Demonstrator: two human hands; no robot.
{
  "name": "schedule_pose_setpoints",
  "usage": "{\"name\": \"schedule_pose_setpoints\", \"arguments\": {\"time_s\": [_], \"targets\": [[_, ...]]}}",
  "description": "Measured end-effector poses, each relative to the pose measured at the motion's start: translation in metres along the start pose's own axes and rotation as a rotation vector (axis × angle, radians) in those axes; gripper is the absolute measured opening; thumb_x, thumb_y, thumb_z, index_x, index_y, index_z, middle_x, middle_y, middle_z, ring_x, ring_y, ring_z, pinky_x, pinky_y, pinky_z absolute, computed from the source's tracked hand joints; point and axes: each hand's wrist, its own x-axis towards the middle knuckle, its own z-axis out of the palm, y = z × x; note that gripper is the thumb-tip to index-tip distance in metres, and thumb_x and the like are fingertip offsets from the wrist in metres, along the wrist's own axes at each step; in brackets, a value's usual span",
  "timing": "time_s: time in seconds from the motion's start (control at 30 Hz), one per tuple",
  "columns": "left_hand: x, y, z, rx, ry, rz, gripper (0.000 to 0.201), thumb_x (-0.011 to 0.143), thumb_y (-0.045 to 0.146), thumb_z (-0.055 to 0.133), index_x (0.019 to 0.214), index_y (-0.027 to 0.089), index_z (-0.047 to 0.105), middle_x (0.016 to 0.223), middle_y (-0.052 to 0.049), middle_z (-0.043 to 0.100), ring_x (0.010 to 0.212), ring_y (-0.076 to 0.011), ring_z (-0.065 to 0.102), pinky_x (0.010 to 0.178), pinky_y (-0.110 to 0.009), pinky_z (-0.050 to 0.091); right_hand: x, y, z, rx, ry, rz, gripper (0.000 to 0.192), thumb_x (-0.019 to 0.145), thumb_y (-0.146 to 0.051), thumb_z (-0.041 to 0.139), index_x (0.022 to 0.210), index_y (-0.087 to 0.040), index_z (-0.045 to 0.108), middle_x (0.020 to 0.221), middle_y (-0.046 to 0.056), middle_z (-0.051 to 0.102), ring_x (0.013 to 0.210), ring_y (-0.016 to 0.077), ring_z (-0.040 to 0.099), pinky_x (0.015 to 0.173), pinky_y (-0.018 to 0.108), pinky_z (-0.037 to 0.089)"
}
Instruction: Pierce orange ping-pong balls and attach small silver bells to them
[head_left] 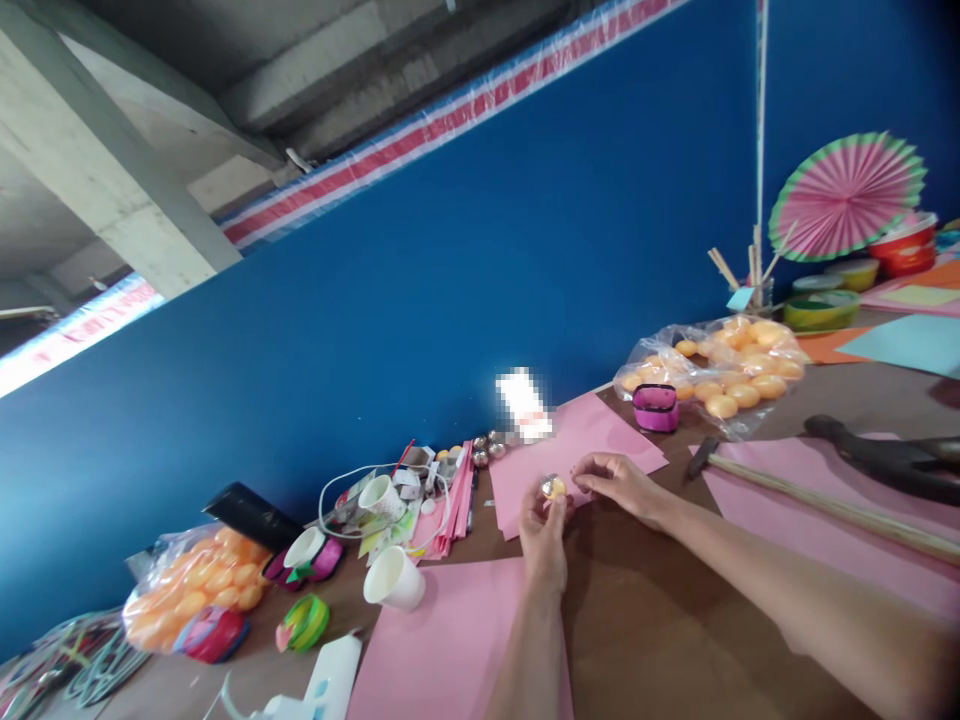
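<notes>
Between the fingers of my left hand (pixel 543 530) is a shiny silver ball (pixel 553 487) with an orange-yellow patch on it, perhaps a reflection. Just to its right, my right hand (pixel 616 482) has its thumb and fingertips pinched together, apart from the ball. Whatever those fingertips hold, if anything, is too small to make out. Both hands are above the brown table near a sheet of pink paper (pixel 600 428). Several similar silver balls (pixel 481 452) lie behind the left hand, close to the blue wall.
Bags of orange balls (pixel 739 375) lie at right and left. A white paper cup (pixel 394 579) stands by a pink sheet (pixel 442 650). A hammer (pixel 825 497) rests on pink paper at right. A power strip (pixel 330 680) lies front left. A blue wall (pixel 420 300) rises behind.
</notes>
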Motion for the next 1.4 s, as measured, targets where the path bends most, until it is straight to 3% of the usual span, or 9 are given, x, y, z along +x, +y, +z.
{"name": "schedule_pose_setpoints", "arguments": {"time_s": [0.17, 0.47, 0.73, 0.9, 1.13, 1.4], "targets": [[0.0, 0.0, 0.002, 0.007, 0.03, 0.005, 0.051, 0.063, 0.033, 0.067, 0.11, 0.02, 0.051, 0.096, -0.006, 0.061, 0.081, -0.0162, 0.061, 0.079, -0.033, 0.047, -0.005, -0.013, 0.006, 0.099, -0.017, 0.049, 0.025, 0.066, -0.039, 0.062, 0.075, -0.016, 0.057, 0.062, -0.002, 0.055, 0.056, 0.0092, 0.049, 0.053, 0.022, 0.039], [-0.002, 0.005, 0.004, 0.01, -0.029, 0.008, 0.054, 0.068, 0.034, 0.062, 0.118, 0.02, 0.046, 0.1, -0.009, 0.063, 0.086, -0.0193, 0.061, 0.08, -0.035, 0.047, -0.003, 0.007, 0.008, 0.184, -0.114, 0.056, 0.022, 0.068, -0.035, 0.064, 0.075, -0.015, 0.057, 0.071, -0.001, 0.059, 0.066, 0.0109, 0.053, 0.062, 0.024, 0.042], [-0.003, 0.006, 0.007, 0.006, -0.041, 0.018, 0.051, 0.069, 0.034, 0.062, 0.116, 0.02, 0.047, 0.106, -0.009, 0.061, 0.095, -0.0207, 0.058, 0.085, -0.036, 0.044, -0.004, 0.003, 0.009, 0.235, -0.118, 0.056, 0.024, 0.067, -0.037, 0.064, 0.075, -0.015, 0.057, 0.08, 0.002, 0.064, 0.077, 0.0158, 0.059, 0.077, 0.033, 0.045], [-0.003, 0.006, 0.006, 0.018, -0.067, 0.029, 0.051, 0.068, 0.033, 0.063, 0.115, 0.019, 0.047, 0.104, -0.009, 0.061, 0.095, -0.0207, 0.058, 0.085, -0.035, 0.044, -0.003, 0.003, 0.009, 0.262, -0.104, 0.074, 0.027, 0.065, -0.039, 0.065, 0.076, -0.015, 0.059, 0.083, 0.004, 0.065, 0.079, 0.0178, 0.06, 0.078, 0.035, 0.045], [-0.002, 0.003, 0.005, 0.065, 0.017, 0.04, 0.047, 0.068, 0.032, 0.063, 0.111, 0.019, 0.049, 0.098, -0.008, 0.062, 0.09, -0.0201, 0.06, 0.079, -0.034, 0.047, -0.004, 0.001, 0.009, 0.248, -0.145, 0.066, 0.025, 0.068, -0.038, 0.063, 0.075, -0.014, 0.059, 0.08, 0.004, 0.066, 0.077, 0.0174, 0.06, 0.078, 0.035, 0.045], [-0.002, 0.005, 0.007, 0.018, -0.029, 0.017, 0.052, 0.07, 0.031, 0.061, 0.118, 0.019, 0.046, 0.104, -0.008, 0.062, 0.095, -0.0204, 0.058, 0.084, -0.034, 0.045, -0.003, 0.002, 0.009, 0.293, -0.144, 0.047, 0.023, 0.067, -0.036, 0.064, 0.07, -0.014, 0.058, 0.085, 0.004, 0.064, 0.082, 0.0179, 0.059, 0.079, 0.035, 0.045]]}}
